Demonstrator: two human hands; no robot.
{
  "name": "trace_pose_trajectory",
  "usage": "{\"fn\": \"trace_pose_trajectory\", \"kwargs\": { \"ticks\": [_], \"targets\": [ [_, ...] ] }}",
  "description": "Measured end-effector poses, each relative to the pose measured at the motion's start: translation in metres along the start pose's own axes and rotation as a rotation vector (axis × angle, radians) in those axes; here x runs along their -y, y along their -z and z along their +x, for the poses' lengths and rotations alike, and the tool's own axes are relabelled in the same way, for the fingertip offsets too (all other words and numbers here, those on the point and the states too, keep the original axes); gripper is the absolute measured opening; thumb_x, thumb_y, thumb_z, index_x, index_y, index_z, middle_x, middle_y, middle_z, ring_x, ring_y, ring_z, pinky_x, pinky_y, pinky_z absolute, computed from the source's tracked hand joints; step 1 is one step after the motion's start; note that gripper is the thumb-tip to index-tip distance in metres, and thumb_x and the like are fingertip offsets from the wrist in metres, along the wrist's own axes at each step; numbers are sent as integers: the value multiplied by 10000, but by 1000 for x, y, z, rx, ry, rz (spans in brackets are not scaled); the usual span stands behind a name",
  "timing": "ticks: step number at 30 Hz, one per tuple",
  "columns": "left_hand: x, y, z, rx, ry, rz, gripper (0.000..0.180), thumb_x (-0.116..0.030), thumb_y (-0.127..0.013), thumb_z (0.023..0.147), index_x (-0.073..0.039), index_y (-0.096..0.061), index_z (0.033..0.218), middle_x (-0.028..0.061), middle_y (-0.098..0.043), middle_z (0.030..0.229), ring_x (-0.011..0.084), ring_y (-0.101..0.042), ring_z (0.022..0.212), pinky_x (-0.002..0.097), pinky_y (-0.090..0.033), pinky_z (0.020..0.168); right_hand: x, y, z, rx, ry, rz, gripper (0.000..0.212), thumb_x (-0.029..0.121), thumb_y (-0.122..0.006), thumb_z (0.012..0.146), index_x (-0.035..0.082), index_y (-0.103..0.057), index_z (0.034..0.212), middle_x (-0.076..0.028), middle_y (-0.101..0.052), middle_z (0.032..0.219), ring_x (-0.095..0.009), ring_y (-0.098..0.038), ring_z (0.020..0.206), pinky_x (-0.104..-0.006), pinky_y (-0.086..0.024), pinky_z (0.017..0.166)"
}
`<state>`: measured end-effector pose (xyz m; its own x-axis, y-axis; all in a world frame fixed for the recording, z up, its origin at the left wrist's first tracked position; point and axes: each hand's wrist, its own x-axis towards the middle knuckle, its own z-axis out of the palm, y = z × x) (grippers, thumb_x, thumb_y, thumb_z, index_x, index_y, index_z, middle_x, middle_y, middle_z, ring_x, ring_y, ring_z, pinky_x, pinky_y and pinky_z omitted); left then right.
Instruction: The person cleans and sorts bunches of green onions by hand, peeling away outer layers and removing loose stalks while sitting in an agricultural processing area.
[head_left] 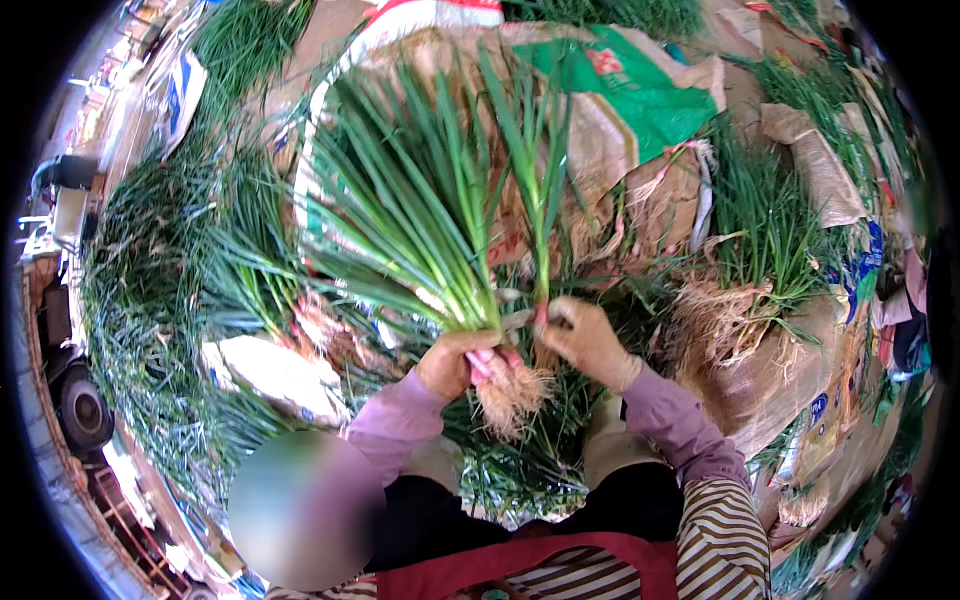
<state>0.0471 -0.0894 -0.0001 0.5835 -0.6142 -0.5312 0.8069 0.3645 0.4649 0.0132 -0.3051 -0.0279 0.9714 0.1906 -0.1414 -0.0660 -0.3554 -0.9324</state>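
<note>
My left hand [450, 364], in a tan glove, is closed round the lower stalks of a thick bunch of green onions [420, 215]. Their leaves fan up and to the left, while the pinkish bulbs and pale stringy roots [510, 398] hang below the fist. Just to the right, my gloved right hand [592, 345] pinches a thinner green onion stalk [540, 215] near its reddish base. That one stands almost upright, a little apart from the bunch. Its lower end is partly hidden by my fingers.
Woven sacks, one with a green panel [640, 95], lie ahead of me. More rooted onions [770, 225] rest at the right on brown sacking [770, 375]. Heaped leaves [150, 270] cover the ground at left. A vehicle wheel [86, 406] shows at the far left.
</note>
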Motion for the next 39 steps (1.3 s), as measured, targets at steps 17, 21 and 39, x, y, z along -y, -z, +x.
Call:
{"fn": "trace_pose_trajectory", "kwargs": {
  "ticks": [17,21,39],
  "targets": [
    [28,23,9,-76,203,228,550,-154,-593,785,-7,-406,1281,182,-627,905,261,-637,735,333,-540,645,-83,-46,39,390,336,-970,312,311,-593,865,5,-646,836,-110,-645,739,-248,-619,642,-346,-475,549],
    [18,-1,5,49,40,41,419,-70,-615,782,27,-475,1164,139,-628,914,256,-638,740,375,-542,661,-76,-12,9,576,-549,-585,428,410,-583,851,18,-643,1012,-200,-649,911,-348,-627,854,-412,-495,765],
    [6,15,-9,-315,192,479,197,-197,-640,812,-1,-645,801,60,-610,657,136,-564,471,220,-439,403,16,-36,20,19,329,-507,109,138,-568,744,90,-515,661,-97,-555,635,-308,-586,646,-405,-465,580]
  ]
}}
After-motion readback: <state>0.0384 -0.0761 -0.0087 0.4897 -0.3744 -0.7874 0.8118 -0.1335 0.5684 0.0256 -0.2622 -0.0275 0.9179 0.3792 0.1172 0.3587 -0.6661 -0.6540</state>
